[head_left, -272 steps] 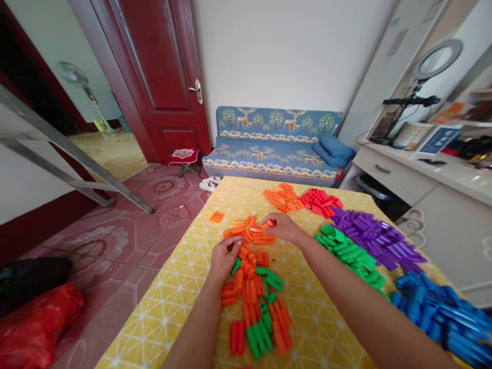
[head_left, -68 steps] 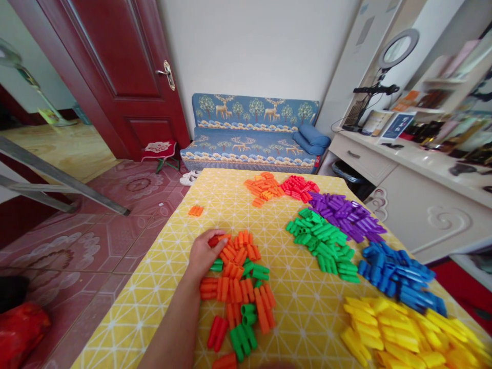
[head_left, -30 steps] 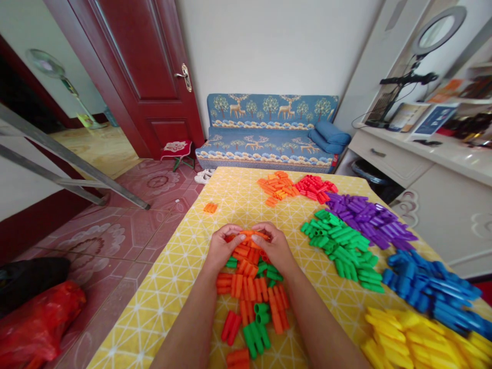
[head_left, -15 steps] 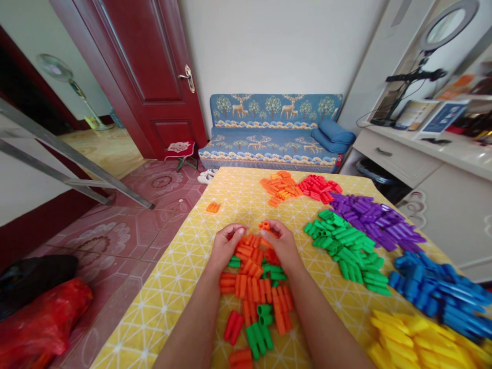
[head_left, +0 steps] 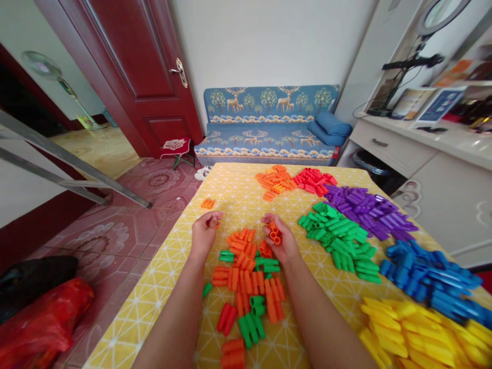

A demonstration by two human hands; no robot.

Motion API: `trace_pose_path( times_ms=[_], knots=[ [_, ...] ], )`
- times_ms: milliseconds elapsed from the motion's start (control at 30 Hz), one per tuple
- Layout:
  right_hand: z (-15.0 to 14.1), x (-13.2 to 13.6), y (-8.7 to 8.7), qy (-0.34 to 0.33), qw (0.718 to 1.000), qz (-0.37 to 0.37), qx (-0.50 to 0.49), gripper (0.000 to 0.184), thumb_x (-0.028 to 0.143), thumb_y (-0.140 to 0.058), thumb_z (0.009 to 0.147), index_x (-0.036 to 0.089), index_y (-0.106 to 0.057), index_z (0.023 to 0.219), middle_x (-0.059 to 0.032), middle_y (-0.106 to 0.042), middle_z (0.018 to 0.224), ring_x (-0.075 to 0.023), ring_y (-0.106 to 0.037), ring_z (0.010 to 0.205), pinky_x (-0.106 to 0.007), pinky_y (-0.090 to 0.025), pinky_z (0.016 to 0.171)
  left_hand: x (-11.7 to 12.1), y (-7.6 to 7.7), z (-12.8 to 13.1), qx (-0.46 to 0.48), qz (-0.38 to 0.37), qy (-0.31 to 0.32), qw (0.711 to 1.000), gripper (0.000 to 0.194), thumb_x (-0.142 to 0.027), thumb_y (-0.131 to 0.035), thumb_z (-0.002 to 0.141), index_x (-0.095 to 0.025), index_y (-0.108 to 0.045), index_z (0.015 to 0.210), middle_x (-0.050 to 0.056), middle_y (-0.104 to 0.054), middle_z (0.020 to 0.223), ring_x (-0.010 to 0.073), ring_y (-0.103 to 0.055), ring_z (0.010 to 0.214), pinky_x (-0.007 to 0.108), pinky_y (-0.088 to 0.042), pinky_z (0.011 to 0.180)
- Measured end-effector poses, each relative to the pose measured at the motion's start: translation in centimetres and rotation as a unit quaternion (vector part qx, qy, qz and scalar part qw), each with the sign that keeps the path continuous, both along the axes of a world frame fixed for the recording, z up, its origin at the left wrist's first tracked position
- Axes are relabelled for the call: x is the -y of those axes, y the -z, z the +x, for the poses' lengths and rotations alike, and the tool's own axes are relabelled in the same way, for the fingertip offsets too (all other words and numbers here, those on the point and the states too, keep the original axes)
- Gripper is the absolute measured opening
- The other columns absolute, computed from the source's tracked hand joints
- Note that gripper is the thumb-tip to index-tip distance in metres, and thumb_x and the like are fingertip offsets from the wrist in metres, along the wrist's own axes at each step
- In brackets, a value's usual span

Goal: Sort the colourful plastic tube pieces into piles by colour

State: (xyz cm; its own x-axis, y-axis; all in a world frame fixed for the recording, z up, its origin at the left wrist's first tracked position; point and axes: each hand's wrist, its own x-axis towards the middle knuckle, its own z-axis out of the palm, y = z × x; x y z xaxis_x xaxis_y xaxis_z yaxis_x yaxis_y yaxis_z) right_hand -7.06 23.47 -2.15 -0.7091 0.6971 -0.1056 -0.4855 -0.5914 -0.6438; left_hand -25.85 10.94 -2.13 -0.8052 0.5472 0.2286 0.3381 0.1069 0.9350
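Note:
My right hand (head_left: 283, 243) is curled around an orange tube block (head_left: 274, 236), its round open ends facing me. Off to the left, my left hand (head_left: 204, 233) is closed in a pinch over the cloth, with a bit of orange showing at its fingertips; most of that piece is hidden. Between my forearms lies a loose heap of orange blocks (head_left: 246, 279), with green blocks (head_left: 251, 328) and a red block (head_left: 226, 318) among them. A separate orange block (head_left: 208, 203) rests just beyond my left hand.
Sorted piles line the right side of the yellow tablecloth (head_left: 169, 287): orange (head_left: 275, 179), red (head_left: 315, 180), purple (head_left: 367, 209), green (head_left: 340, 238), blue (head_left: 426, 279) and yellow (head_left: 411, 333). A patterned sofa (head_left: 265, 136) stands past the far edge. A metal ladder (head_left: 84, 171) leans at left.
My left hand has moved left, away from the heap. The right hand has turned, so the orange block's open ends now show. The view has shifted slightly.

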Motion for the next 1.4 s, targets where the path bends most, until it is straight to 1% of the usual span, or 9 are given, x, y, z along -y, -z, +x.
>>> trace_pose_path(
  times_ms=[267,500,733,800,867,967,1100,1267,1400],
  knots=[
    [-0.4,0.0,-0.2,0.005,1.0,0.001,-0.006,0.022,0.034,-0.07,0.072,0.02,-0.067,0.088,-0.0005,-0.064,0.082,-0.0058,-0.047,0.054,-0.011,-0.027,0.034,-3.2,-1.2,-6.0,-0.153,-0.23,-0.125,0.953,0.043,-0.017,-0.064,0.071,-0.01,-0.062,0.114,0.022,-0.059,0.118,0.0323,-0.058,0.109,0.039,-0.044,0.092],
    [-0.6,0.1,-0.5,0.015,1.0,0.012,0.006,0.022,0.033,-0.07,0.07,0.02,-0.066,0.087,-0.0012,-0.064,0.083,-0.0065,-0.048,0.054,-0.012,-0.028,0.034,-3.8,-0.9,-6.3,-0.05,-0.171,-0.04,0.983,0.016,-0.016,-0.071,0.061,-0.019,-0.069,0.076,0.011,-0.068,0.095,0.0304,-0.058,0.106,0.034,-0.044,0.088],
    [-0.9,0.0,-0.2,0.01,1.0,0.021,0.02,0.025,0.035,-0.072,0.07,0.02,-0.065,0.09,-0.0018,-0.066,0.083,-0.0081,-0.053,0.055,-0.013,-0.032,0.034,-3.9,-2.7,-0.7,0.14,-0.058,0.079,0.985,0.025,-0.036,-0.061,0.075,-0.014,-0.067,0.086,0.007,-0.066,0.074,0.0108,-0.054,0.055,0.02,-0.042,0.048],
    [-0.9,-0.2,0.0,0.021,0.999,0.003,0.031,0.028,0.037,-0.072,0.072,0.021,-0.064,0.094,-0.0023,-0.068,0.086,-0.0088,-0.056,0.057,-0.013,-0.032,0.034,-3.9,-3.9,1.3,0.297,0.029,0.16,0.941,0.022,-0.03,-0.057,0.077,-0.014,-0.065,0.088,0.01,-0.067,0.084,0.0071,-0.049,0.052,0.017,-0.037,0.043],
    [-0.9,-0.5,0.0,0.036,0.998,-0.037,0.032,0.029,0.041,-0.07,0.075,0.022,-0.061,0.096,-0.0026,-0.068,0.091,-0.0103,-0.061,0.065,-0.014,-0.039,0.038,-4.2,-4.9,3.1,0.477,0.11,0.209,0.846,0.022,-0.025,-0.052,0.078,-0.013,-0.064,0.091,0.011,-0.066,0.089,0.0077,-0.052,0.054,0.017,-0.039,0.042],
    [-0.8,-0.9,-0.3,0.045,0.996,-0.081,0.009,0.03,0.051,-0.064,0.08,0.024,-0.058,0.091,-0.0032,-0.068,0.094,-0.0162,-0.066,0.086,-0.027,-0.056,0.062,-5.2,-5.4,5.2,0.585,0.167,0.164,0.776,0.026,-0.028,-0.043,0.084,-0.014,-0.063,0.093,0.012,-0.064,0.092,0.0132,-0.062,0.07,0.021,-0.05,0.054],
    [-1.0,-1.0,-0.8,0.06,0.997,-0.054,-0.005,0.034,0.059,-0.058,0.08,0.026,-0.057,0.09,-0.0038,-0.067,0.093,-0.0218,-0.064,0.1,-0.044,-0.056,0.081,-7.2,-4.4,6.9,0.534,0.181,0.088,0.821,0.027,-0.037,-0.043,0.087,-0.017,-0.061,0.088,0.01,-0.063,0.09,0.0172,-0.064,0.081,0.03,-0.055,0.074],
    [-1.8,0.4,-0.9,0.069,0.998,0.013,0.003,0.034,0.045,-0.068,0.076,0.03,-0.056,0.104,-0.0015,-0.067,0.106,-0.0195,-0.062,0.105,-0.041,-0.053,0.089,-8.5,-2.8,9.5,0.384,0.154,0.103,0.904,0.037,-0.05,-0.045,0.088,-0.019,-0.061,0.101,0.01,-0.065,0.106,0.0219,-0.063,0.102,0.035,-0.05,0.092],
    [-2.5,1.4,-0.7,0.08,0.997,0.017,0.01,0.05,0.033,-0.073,0.07,0.033,-0.052,0.114,0.0007,-0.066,0.114,-0.0188,-0.062,0.108,-0.039,-0.051,0.094,-8.4,-2.0,11.1,0.177,0.038,0.134,0.974,0.048,-0.056,-0.051,0.086,-0.018,-0.063,0.111,0.014,-0.054,0.137,0.0294,-0.035,0.139,0.044,-0.02,0.116]
  ],
)
